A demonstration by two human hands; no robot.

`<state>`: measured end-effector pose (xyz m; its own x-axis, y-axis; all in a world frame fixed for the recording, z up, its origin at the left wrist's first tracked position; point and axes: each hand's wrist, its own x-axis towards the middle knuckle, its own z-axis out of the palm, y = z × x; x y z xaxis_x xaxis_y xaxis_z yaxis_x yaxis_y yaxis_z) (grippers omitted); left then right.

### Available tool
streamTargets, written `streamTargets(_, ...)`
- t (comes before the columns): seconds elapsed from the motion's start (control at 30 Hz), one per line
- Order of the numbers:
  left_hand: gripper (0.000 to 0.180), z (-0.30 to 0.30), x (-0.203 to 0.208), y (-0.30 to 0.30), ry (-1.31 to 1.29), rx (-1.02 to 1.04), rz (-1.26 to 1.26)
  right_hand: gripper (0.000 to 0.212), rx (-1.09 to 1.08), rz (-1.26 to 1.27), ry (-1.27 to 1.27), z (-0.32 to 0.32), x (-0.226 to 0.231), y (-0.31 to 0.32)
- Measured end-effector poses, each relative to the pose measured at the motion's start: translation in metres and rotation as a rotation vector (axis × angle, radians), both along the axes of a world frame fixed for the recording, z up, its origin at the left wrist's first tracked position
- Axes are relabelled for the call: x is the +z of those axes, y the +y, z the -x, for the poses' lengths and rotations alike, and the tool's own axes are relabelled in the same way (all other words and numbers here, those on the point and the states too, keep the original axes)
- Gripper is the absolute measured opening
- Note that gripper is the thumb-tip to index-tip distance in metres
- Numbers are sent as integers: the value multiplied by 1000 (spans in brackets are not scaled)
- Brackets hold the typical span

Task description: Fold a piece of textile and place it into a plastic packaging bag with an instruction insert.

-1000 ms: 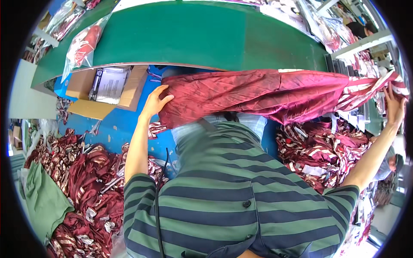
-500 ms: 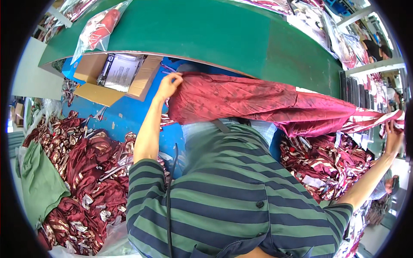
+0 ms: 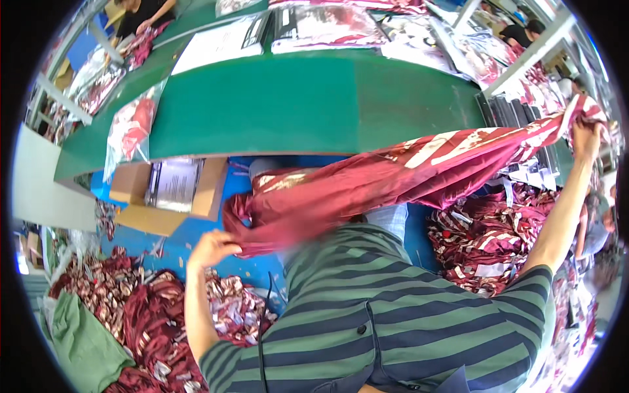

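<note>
A long, shiny maroon cloth with cream stripes [image 3: 367,180] stretches slantwise across the front of my body, smeared by motion near its lower left edge. At its left end, my left hand [image 3: 215,249] pinches the edge with thumb and fingers, low beside my waist. Far to the right and higher up, my right hand [image 3: 585,139] is closed round the other end, which is bunched and twisted. Between the hands the cloth hangs in loose folds, just in front of the green table [image 3: 282,98]. Whether it is a finished garment, I cannot tell.
Maroon cloth heaps lie at left [image 3: 154,314] and right [image 3: 491,236]. An open cardboard box [image 3: 209,200] holds packs under the table's edge. A bagged red item [image 3: 134,124] overhangs the table; flat bagged packs [image 3: 327,29] lie at its back. A co-worker [image 3: 147,16] handles cloth far left.
My left hand has moved down and left with its cloth end. My right hand has risen with the other end, so the cloth now slants and shows more striped side. The view has tilted up.
</note>
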<state>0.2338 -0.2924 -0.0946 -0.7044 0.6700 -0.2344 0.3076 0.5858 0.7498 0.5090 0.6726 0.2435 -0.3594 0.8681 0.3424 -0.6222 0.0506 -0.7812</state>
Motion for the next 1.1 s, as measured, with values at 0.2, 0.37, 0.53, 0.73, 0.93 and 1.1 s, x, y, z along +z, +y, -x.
streamTargets(0.2, 10, 49, -36, -41, 220, 447, 221, 46, 38, -10, -30, 36, 4, -132)
streamTargets(0.37, 20, 171, 131, -61, 891, 1225, -874, 47, 1187, -450, 82, 61, 2, -73)
streamTargets(0.53, 24, 326, 257, -112, 2033, 1008, -1010, 42, 820, -548, 204, 22, 27, 42)
streamTargets(0.73, 13, 373, 268, -26, 1782, 1019, -1208, 45, -1608, -517, -1056, 62, 55, -71)
streamTargets(0.93, 20, 462, 174, -32, 1908, 1200, -525, 44, -1599, -684, -364, 169, 41, -36)
streamTargets(1.1, 19, 551, 133, -59, 1707, 1175, -428, 44, -1456, -800, 132, 269, -9, 26)
